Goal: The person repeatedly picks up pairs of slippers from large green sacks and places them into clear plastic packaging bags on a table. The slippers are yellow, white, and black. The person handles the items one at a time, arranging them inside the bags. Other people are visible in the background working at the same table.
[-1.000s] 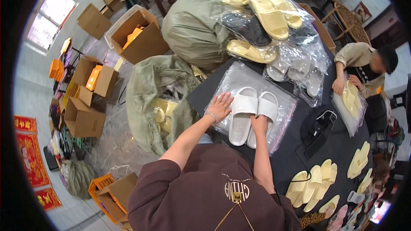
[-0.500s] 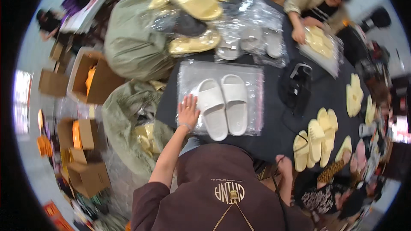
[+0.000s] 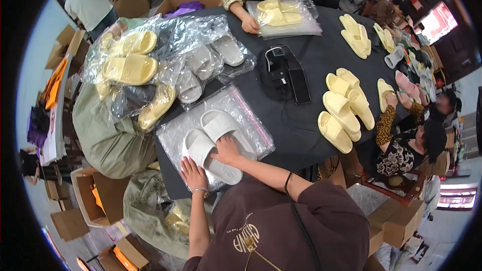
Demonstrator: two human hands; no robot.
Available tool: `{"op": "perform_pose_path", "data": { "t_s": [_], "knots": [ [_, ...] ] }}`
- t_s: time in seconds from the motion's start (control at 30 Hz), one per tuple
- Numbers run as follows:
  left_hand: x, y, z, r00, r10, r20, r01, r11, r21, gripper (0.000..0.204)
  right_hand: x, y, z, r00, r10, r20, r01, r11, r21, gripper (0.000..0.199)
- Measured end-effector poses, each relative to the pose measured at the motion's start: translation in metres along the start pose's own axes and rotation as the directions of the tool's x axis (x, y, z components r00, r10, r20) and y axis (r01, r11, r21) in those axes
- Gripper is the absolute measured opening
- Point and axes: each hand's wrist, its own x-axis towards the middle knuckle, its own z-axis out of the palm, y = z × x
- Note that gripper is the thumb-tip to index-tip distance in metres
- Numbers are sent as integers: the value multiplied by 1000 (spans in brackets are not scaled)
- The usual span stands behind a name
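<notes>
A pair of pale grey slide slippers [image 3: 200,146] lies side by side on a clear plastic bag [image 3: 245,104] with a pink-red strip along one edge. My right hand [image 3: 227,149] grips the pair near the straps, thumb toward the left slipper; some fingertips are hidden at the right slipper's strap opening. Flat on the bag, just left of the slippers, rests my left hand [image 3: 193,174], open with its fingers spread.
Bagged yellow and grey slippers [image 3: 131,69] are piled at the far left beside a green sack [image 3: 108,140]. A black device [image 3: 286,75] and loose yellow slippers [image 3: 341,110] lie to the right. Across the table, a person handles a stack of bags [image 3: 296,27] with yellow slippers on top.
My view has swung to the right. My right hand has come from beside my body onto the slippers. My left hand stays on the bag, now lower along the left slipper.
</notes>
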Motion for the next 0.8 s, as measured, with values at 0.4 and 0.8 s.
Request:
{"op": "perform_pose_path", "data": {
  "t_s": [0.4,0.8],
  "knots": [
    [-2,2,2,1000,7,-10,-7,1000,30,59,-52,162,-57,978,198,69,-207,963,173,26],
    [-1,-1,4,999,33,5,-33,999,31,59,-296,244,-93,793,600,-107,-573,794,203,36]
  ]
}}
